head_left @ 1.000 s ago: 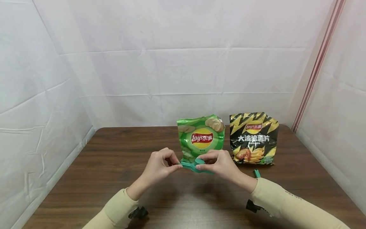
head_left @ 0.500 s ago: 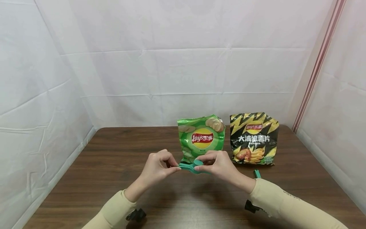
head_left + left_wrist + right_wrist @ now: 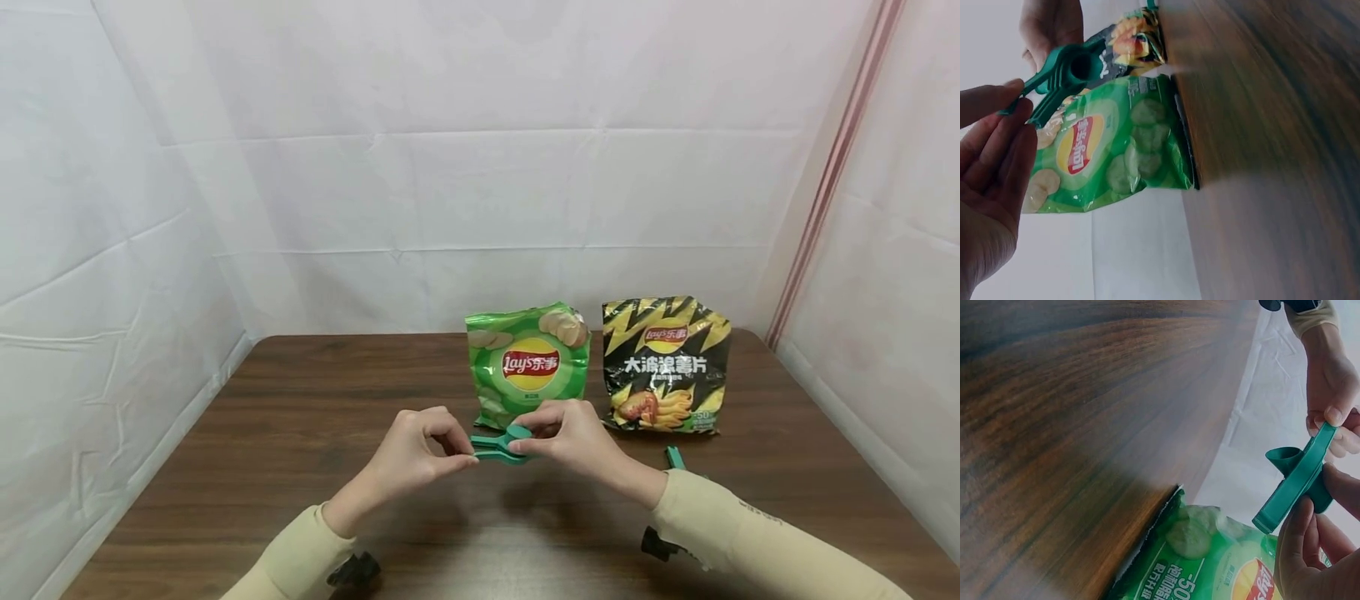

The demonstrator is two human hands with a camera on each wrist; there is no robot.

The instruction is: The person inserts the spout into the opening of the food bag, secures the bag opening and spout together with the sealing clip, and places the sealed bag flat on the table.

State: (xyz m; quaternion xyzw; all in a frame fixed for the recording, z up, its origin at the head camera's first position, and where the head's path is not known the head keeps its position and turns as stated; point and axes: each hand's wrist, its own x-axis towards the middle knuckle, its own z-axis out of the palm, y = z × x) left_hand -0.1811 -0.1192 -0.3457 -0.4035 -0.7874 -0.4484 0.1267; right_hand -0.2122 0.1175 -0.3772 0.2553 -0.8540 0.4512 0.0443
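Observation:
Between my hands is a green bag clip with a round spout (image 3: 517,432), held above the table in front of the green chip bag (image 3: 529,367). Its two arms stand apart at the left end. My left hand (image 3: 414,452) pinches the tip of one arm between thumb and fingers, as the left wrist view shows with the clip (image 3: 1054,74). My right hand (image 3: 576,440) holds the clip at its spout end. In the right wrist view the clip (image 3: 1297,481) spans from hand to hand, its open funnel (image 3: 1284,459) facing the table.
A black and yellow chip bag (image 3: 666,367) stands upright to the right of the green one. Near my right sleeve (image 3: 720,521) lies another green clip (image 3: 675,457), partly hidden by that arm. White sheeting (image 3: 480,192) encloses the brown table (image 3: 315,392) at the back and sides.
The clip's arms, together at first, have parted at the left end. My left hand has moved slightly down and toward me with one arm. Both chip bags stay in place.

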